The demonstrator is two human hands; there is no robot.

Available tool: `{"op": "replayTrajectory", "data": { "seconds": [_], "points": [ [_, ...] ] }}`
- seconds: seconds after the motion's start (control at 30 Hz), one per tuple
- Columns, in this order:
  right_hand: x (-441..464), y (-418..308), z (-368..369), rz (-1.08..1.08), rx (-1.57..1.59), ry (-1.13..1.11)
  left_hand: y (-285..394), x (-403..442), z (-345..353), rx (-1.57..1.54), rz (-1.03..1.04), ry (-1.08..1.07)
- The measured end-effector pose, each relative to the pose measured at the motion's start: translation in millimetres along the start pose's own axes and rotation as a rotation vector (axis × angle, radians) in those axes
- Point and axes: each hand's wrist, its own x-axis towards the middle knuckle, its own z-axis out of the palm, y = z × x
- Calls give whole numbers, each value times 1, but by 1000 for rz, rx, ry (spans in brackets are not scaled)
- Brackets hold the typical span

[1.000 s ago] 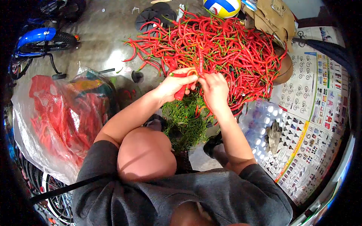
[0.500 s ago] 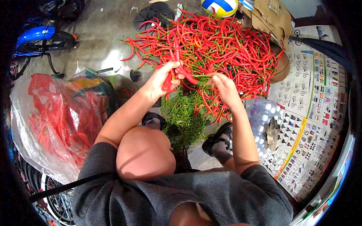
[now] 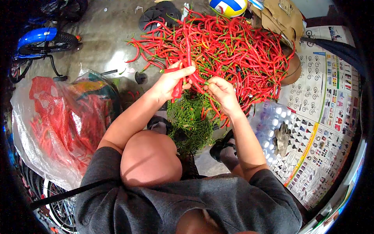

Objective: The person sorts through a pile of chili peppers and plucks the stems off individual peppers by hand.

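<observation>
My left hand is closed around several long red chili peppers, whose ends poke out above and below the fingers. One of them points right, toward my right hand. There, thumb and fingers pinch the green stem at that pepper's end. Behind both hands spreads a large heap of red chilies with green stems on. Below the hands, between my feet, lies a pile of loose green stems.
At left stands a clear plastic bag with a red mesh sack of chilies. A blue bike, a ball and cardboard surround the heap. Bottles and gloves lie right, beside printed sheets.
My right hand has moved left and slightly down, closer to my left hand, and its fingers have closed on the stem end of a chili. My left hand has turned slightly.
</observation>
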Motion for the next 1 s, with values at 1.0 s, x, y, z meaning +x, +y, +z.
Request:
{"op": "replayTrajectory", "data": {
  "seconds": [1.0],
  "points": [
    [-10, -27, -3, 234, 123, -39, 15, -9, 6, 812, 486, -228]
  ]
}}
